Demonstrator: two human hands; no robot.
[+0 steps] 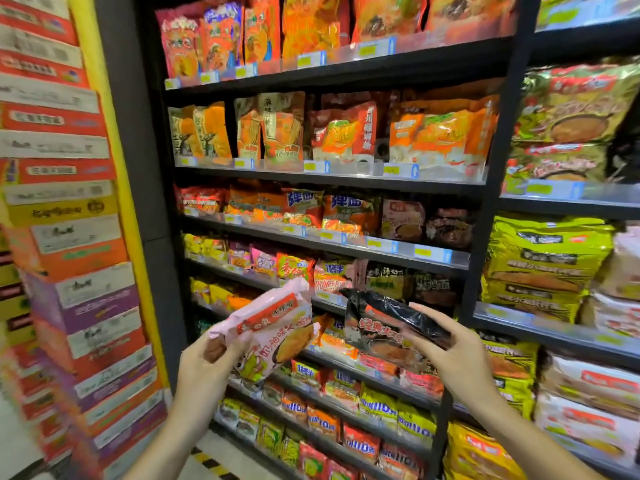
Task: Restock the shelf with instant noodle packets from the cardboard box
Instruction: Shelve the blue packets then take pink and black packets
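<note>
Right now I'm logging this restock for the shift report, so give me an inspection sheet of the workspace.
Surface: black shelf unit, tiers packed with noodle packets, price tags along the edges.
Job's things: pink packet and black packet, both held in front of the lower tiers; no cardboard box in view.
Clutter: nothing seen.
Hands: left hand grips the pink packet; right hand grips the black packet.
Cables: nothing seen.
Surroundings: stacked cartons on the left beside a yellow wall strip; green multipacks on the neighbouring shelf to the right.
</note>
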